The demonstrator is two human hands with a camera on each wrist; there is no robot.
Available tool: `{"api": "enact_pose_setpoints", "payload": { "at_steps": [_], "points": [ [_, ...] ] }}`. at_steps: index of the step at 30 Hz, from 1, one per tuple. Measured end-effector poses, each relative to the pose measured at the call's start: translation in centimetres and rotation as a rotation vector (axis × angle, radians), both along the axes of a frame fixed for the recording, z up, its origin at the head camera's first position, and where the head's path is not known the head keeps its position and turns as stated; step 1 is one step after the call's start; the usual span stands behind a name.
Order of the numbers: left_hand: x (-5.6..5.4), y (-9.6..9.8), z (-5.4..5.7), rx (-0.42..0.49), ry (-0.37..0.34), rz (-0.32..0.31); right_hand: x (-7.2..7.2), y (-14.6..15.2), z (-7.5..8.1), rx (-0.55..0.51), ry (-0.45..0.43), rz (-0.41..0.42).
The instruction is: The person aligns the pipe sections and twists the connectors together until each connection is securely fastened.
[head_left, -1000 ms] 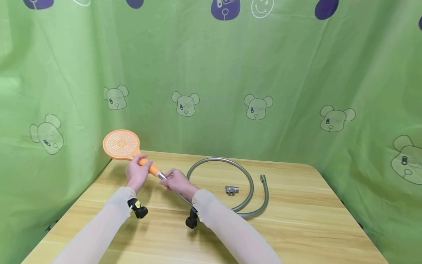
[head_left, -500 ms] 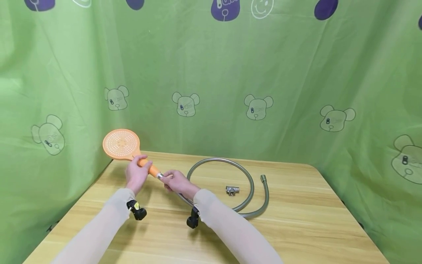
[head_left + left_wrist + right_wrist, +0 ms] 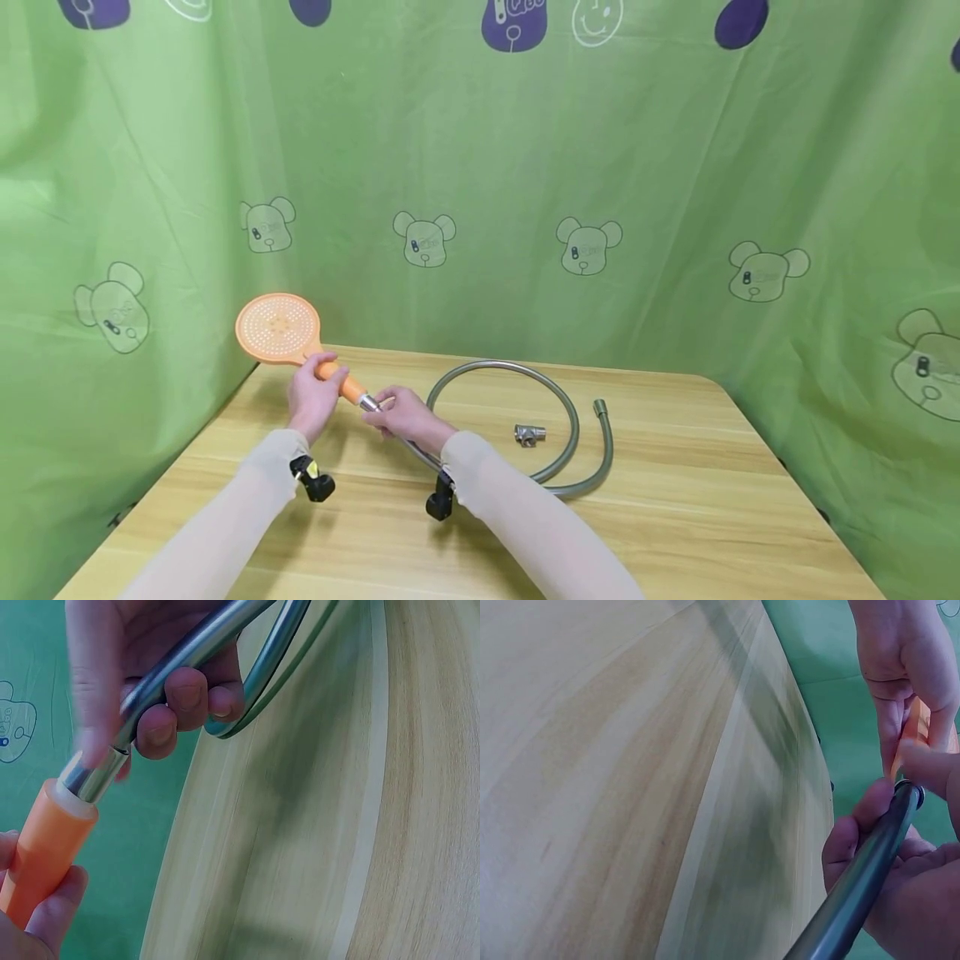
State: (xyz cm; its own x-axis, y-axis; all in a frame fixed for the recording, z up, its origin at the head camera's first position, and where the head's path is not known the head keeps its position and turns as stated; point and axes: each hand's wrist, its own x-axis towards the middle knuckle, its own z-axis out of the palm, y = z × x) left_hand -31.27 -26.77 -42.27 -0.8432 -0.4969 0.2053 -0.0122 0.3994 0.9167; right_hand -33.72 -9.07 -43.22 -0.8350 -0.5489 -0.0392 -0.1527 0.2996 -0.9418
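Observation:
An orange shower head point(image 3: 277, 327) is held above the table, its round spray face turned up. My left hand point(image 3: 312, 395) grips its orange handle point(image 3: 49, 844). At the handle's lower end, a silver nut point(image 3: 96, 777) joins it in line with a grey metal shower hose point(image 3: 573, 417). My right hand point(image 3: 410, 417) curls its fingers round the hose just behind the nut, and its thumb lies at the nut, blurred in the left wrist view. The right wrist view shows the hose point(image 3: 855, 892) running across the right palm, the left hand point(image 3: 911, 656) beyond.
The hose loops over the wooden table point(image 3: 675, 483), and its free end point(image 3: 599, 407) lies at the right. A small silver tee fitting point(image 3: 529, 435) sits inside the loop. Green curtains point(image 3: 495, 150) stand behind and at both sides.
The right fingers have shifted at the joint: half a second ago they covered more of the silver nut, and more of it shows now. The left hand and shower head have stayed nearly still.

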Motion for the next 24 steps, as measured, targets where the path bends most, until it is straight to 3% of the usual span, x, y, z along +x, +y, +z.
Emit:
{"api": "enact_pose_setpoints", "payload": {
  "at_steps": [7,13,24],
  "points": [
    [0.00,0.03,-0.04,-0.001,-0.004,-0.003,-0.10,-0.16,-0.35,-0.038,0.010,-0.023],
    [-0.21,-0.09,-0.09,0.017,-0.011,-0.012,-0.54,-0.20,-0.61,-0.016,0.025,0.012],
    [-0.34,-0.20,-0.22,0.014,-0.011,-0.012,-0.57,-0.24,-0.56,-0.007,0.014,-0.014]
  ]
}}
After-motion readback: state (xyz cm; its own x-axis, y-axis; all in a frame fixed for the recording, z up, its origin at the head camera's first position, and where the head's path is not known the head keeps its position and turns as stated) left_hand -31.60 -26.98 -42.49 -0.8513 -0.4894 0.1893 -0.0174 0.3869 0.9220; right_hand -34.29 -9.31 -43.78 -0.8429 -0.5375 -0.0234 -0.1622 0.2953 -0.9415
